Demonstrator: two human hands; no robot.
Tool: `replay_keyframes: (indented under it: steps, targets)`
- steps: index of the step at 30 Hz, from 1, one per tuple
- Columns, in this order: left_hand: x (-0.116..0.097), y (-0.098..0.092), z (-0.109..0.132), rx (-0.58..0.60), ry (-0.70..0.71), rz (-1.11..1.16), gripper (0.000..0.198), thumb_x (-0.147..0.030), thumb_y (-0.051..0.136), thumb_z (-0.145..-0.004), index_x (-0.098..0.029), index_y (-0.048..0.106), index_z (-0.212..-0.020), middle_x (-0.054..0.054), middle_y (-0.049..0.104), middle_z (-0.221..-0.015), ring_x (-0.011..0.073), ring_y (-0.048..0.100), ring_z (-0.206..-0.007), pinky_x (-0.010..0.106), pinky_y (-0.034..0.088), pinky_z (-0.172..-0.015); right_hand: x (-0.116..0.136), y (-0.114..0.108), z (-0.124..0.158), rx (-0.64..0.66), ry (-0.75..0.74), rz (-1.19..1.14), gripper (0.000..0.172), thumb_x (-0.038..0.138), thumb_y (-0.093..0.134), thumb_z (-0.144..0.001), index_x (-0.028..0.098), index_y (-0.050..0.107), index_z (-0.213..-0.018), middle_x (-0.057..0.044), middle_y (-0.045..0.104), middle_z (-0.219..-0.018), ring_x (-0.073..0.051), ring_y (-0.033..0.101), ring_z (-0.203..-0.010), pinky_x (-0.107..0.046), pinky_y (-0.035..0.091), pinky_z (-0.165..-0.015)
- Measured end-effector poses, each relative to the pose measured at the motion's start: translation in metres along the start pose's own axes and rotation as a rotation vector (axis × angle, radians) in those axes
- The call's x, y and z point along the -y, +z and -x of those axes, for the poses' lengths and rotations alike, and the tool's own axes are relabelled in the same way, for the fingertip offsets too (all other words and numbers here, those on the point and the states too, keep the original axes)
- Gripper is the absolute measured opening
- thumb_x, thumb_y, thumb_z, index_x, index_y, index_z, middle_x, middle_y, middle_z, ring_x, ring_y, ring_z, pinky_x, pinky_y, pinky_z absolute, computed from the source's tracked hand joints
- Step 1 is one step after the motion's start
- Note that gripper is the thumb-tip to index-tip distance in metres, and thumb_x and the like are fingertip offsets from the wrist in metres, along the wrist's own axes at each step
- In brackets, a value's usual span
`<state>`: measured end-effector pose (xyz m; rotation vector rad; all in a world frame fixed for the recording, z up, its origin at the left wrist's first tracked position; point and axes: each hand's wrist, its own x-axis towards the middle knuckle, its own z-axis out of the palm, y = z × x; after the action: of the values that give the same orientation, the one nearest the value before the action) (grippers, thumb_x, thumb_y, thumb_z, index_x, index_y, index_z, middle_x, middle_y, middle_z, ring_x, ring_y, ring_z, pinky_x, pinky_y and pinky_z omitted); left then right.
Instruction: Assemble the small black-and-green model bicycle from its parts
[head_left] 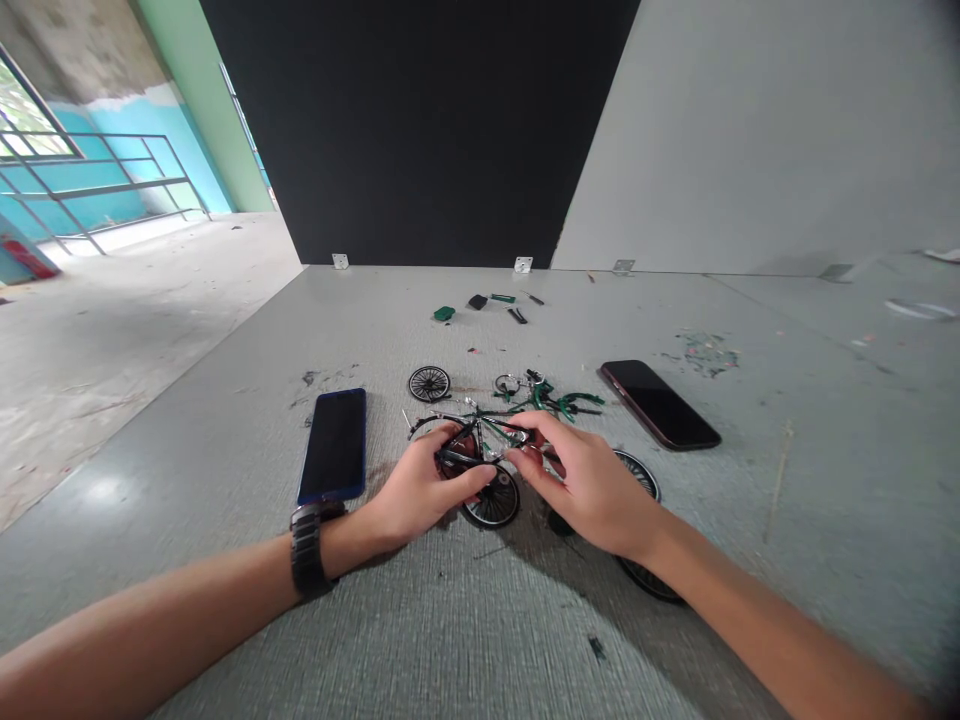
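A small model bicycle [489,435] with a dark frame is held between my two hands, low over the grey table. My left hand [431,475] grips its rear part, thumb across the frame. My right hand [577,475] pinches the other end, its thumb and forefinger closed near a silver part; the exact contact is partly hidden. Just below the left thumb is a black spoked wheel [493,500]. Another spoked wheel [636,472] shows partly behind my right wrist. Beyond the hands lie a green bicycle frame [562,400] and a loose spoked wheel [429,383].
A blue-edged phone [334,445] lies left of my hands, and a dark phone [660,403] lies to the right. Farther back are a green piece [444,314], a black piece [478,301] and several small parts. A black panel [420,130] rises behind the table.
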<state>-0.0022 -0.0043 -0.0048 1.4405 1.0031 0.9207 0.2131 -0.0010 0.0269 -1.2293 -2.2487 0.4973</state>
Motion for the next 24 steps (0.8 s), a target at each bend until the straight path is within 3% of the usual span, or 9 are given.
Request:
replay_keyframes:
  steps: [6,13,24]
  targets:
    - [-0.0015,0.0010,0.0000,0.004,-0.011,0.030,0.038,-0.046,0.073,-0.083,-0.014,0.060,-0.101,0.004,0.063,-0.086,0.0114,0.057,-0.067,0.024,0.049,-0.059,0.0005,-0.0001,0.0004,0.021,0.037,-0.010,0.030,0.041,0.052,-0.100,0.021,0.056,-0.122,-0.002,0.071,-0.080,-0.017,0.065,-0.067,-0.030,0.048,-0.061]
    - [-0.0013,0.0010,0.0000,0.010,-0.005,0.034,0.037,-0.045,0.073,-0.084,-0.014,0.060,-0.099,0.004,0.063,-0.086,0.0112,0.057,-0.068,0.024,0.051,-0.060,-0.0003,0.0008,0.0009,0.044,0.057,-0.056,0.029,0.040,0.051,-0.101,0.023,0.054,-0.123,-0.004,0.075,-0.095,-0.018,0.068,-0.071,-0.030,0.051,-0.064]
    - [0.0007,0.0010,-0.0003,0.005,-0.011,0.036,0.040,-0.047,0.073,-0.083,-0.014,0.060,-0.101,0.004,0.064,-0.088,0.0118,0.059,-0.069,0.025,0.052,-0.062,0.0002,0.0002,0.0001,0.053,0.046,-0.052,0.029,0.040,0.051,-0.101,0.022,0.054,-0.124,-0.004,0.075,-0.092,-0.016,0.066,-0.062,-0.030,0.050,-0.059]
